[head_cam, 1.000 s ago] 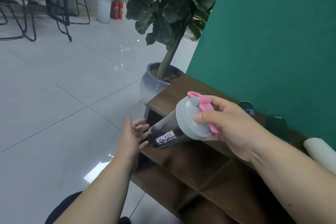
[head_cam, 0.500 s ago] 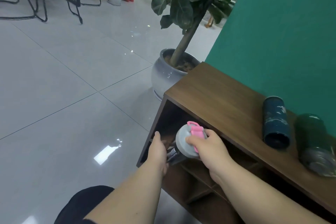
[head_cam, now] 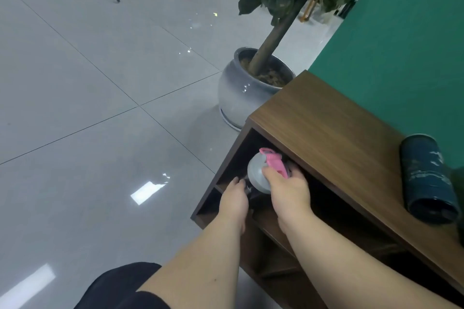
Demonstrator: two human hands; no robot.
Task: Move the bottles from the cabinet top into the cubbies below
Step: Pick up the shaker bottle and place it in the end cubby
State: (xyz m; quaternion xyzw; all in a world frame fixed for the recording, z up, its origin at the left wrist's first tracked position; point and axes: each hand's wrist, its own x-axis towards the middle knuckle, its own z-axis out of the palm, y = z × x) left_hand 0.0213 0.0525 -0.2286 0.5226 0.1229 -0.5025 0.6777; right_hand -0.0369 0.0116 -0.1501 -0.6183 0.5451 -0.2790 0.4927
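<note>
Your right hand [head_cam: 288, 190] is closed over the grey lid of the shaker bottle [head_cam: 258, 175], fingers wrapped round its rim beside the pink flip cap, and your left hand [head_cam: 233, 198] reaches in beside the bottle's dark body at the mouth of the cubby; whether those left fingers actually grip it or only steady it you cannot tell, since their tips are lost in the shadow. A second ago you held this bottle out in front of the cabinet at the height of its top; now it has dropped below the top board and its base end is already inside the upper left cubby [head_cam: 241, 158], with only the lid end still showing outside. That puts this bottle near the end of its move, and what is left is probably a short push inward and a release. Watch the front edge of the cabinet top [head_cam: 326, 133]: the pink cap sits just under it, so there seems to be little room to lift as you slide. The cubby's left wall is close to your left hand, and the shelf divider lies just below your wrists. Further out, the top board is bare on its left part, while a dark blue bottle [head_cam: 426, 178] lies on its side near the green wall [head_cam: 401, 32], still waiting to be moved. The potted plant [head_cam: 248, 90] stands just beyond the cabinet's left end, and the tiled floor [head_cam: 100, 108] to your left is open.
</note>
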